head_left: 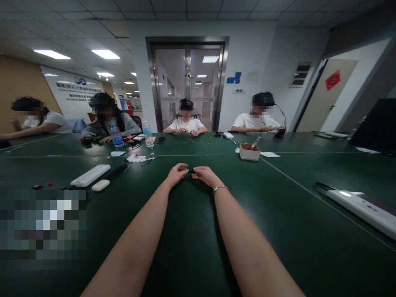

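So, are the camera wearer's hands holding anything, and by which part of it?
A small dark object, too small to identify. Fingertips of the left hand seem to grip its left end, those of the right hand its right end.

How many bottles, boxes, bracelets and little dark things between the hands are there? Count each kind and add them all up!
Bottles: 2
Box: 1
Bracelet: 1
Small dark thing between left hand and right hand: 1
Total: 5
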Demonstrator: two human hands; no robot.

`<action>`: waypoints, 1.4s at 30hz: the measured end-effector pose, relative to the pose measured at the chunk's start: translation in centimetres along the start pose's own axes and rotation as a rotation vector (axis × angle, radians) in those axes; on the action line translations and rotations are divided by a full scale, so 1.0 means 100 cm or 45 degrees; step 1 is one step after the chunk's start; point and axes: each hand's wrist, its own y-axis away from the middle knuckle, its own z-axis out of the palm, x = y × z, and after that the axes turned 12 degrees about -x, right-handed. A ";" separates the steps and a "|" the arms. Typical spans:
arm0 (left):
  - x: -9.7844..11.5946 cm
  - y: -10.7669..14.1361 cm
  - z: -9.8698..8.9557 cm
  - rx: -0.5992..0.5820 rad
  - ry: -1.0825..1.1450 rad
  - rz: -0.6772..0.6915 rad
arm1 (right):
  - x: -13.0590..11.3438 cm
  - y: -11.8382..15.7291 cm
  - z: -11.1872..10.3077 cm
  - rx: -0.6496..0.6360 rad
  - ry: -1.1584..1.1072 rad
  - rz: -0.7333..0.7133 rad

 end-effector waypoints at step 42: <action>-0.001 0.000 -0.002 0.002 -0.028 0.021 | 0.003 -0.003 -0.003 -0.005 -0.007 -0.016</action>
